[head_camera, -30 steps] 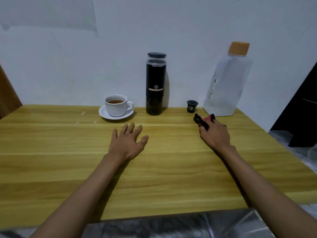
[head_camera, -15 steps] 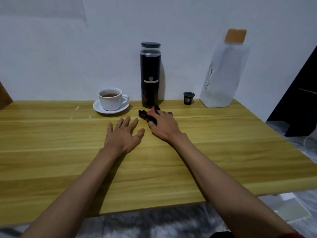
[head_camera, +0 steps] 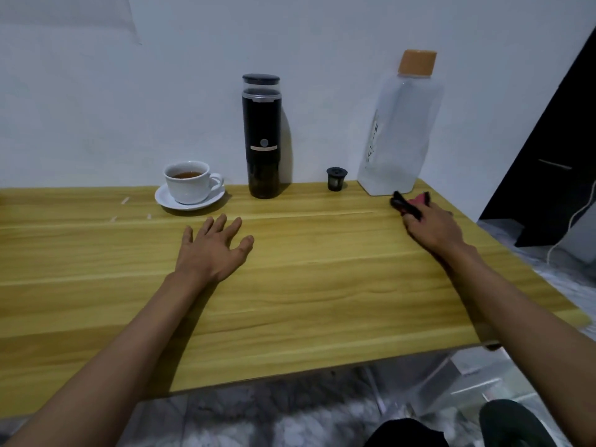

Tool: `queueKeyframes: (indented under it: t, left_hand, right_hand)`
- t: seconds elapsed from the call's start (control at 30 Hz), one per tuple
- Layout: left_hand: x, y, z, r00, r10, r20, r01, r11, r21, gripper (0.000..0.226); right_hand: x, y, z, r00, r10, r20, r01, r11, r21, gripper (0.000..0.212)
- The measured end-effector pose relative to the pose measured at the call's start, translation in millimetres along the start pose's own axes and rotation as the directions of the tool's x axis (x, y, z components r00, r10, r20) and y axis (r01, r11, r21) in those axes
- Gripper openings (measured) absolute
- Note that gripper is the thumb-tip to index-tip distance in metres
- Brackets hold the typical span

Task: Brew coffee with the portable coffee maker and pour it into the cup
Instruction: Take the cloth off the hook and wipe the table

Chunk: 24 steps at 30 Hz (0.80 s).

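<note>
Now — left hand (head_camera: 213, 250) lies flat, fingers spread, on bench (head_camera: 322, 301) | right hand (head_camera: 432, 227) grips cloth (head_camera: 408, 204) by right edge | cup (head_camera: 187, 183) already holds coffee, coffee maker (head_camera: 262, 137) upright beside it at wall — likely only cleanup left.

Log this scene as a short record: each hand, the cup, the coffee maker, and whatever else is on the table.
left hand: flat on the table, fingers spread, empty
right hand: grips a dark-and-red cloth by the far right corner
cup: white, on a saucer, brown liquid inside
coffee maker: black, upright, lid on, right of the cup
pod: small, black, between coffee maker and bottle
bottle: clear, tan cap, upright
</note>
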<state>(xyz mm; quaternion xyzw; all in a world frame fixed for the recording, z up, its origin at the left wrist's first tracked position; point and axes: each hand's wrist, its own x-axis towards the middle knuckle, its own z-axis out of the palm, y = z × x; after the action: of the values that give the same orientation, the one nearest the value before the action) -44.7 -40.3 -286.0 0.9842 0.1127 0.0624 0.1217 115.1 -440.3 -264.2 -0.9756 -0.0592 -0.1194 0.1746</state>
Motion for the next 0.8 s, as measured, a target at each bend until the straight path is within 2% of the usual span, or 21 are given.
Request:
queueKeyframes:
  t: [0.1,0.23,0.43,0.63,0.73,0.8]
  left_hand:
    - [1,0,1,1.0,-0.011,0.0,0.011,1.0,0.001,0.067]
    - [1,0,1,1.0,-0.002,-0.004,0.002,1.0,0.008,0.067]
    - [1,0,0,1.0,0.003,0.0,-0.003,1.0,0.011,0.067]
    - [1,0,-1,1.0,0.003,0.006,-0.003,1.0,-0.013,0.066]
    - [1,-1,-1,0.999,0.037,-0.014,-0.038,0.995,-0.092,0.064]
    - [0,-7,-7,0.998,0.048,-0.036,-0.055,0.973,-0.223,0.06]
  right_hand:
    - [-7,19,-7,0.994,0.106,-0.03,-0.108,0.993,-0.045,0.049]
    - [-28,3,-5,0.993,0.116,-0.028,-0.118,0.989,-0.093,0.05]
    - [-74,-92,19,0.997,-0.082,0.007,0.082,0.995,-0.061,0.045]
    - [-121,-194,50,0.942,-0.329,0.069,0.327,0.944,0.04,0.045]
    - [-127,-205,53,0.935,-0.345,0.076,0.339,0.937,0.082,0.045]
    - [-126,-204,51,0.937,-0.341,0.076,0.335,0.939,0.083,0.044]
